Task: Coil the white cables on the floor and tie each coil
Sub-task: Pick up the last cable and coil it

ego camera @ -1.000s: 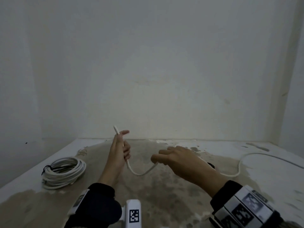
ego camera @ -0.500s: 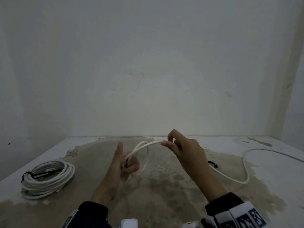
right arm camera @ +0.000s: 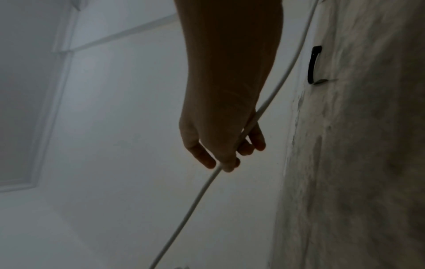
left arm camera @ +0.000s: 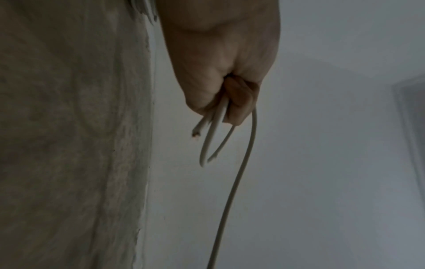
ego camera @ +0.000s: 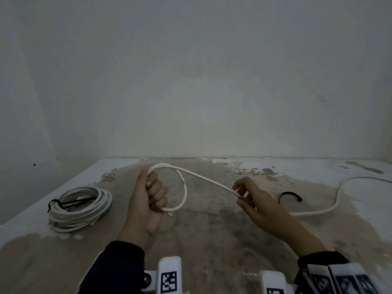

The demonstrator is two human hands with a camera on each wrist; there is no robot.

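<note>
My left hand [ego camera: 151, 194] [left arm camera: 226, 94] grips one small loop of the loose white cable [ego camera: 203, 178], with the cut end [left arm camera: 197, 133] sticking out below the fist. From the fist the cable runs right to my right hand [ego camera: 244, 193] [right arm camera: 227, 154], which holds it lightly between thumb and fingers. Past that hand the white cable [right arm camera: 285, 72] trails over the floor to the far right [ego camera: 337, 196]. A black tie [ego camera: 289, 197] [right arm camera: 313, 65] lies on the floor just beyond my right hand. A finished white coil [ego camera: 79, 206], bound with a black tie, lies on the left.
The floor [ego camera: 212, 240] is stained brown in the middle and pale at the edges. A plain wall [ego camera: 201, 92] closes the back, with corners at left and right. White tagged camera mounts [ego camera: 169, 276] stick out at the bottom edge.
One loop has formed in my left hand, whose fingers have closed over it. My right hand has slid rightward along the cable, away from the left hand.
</note>
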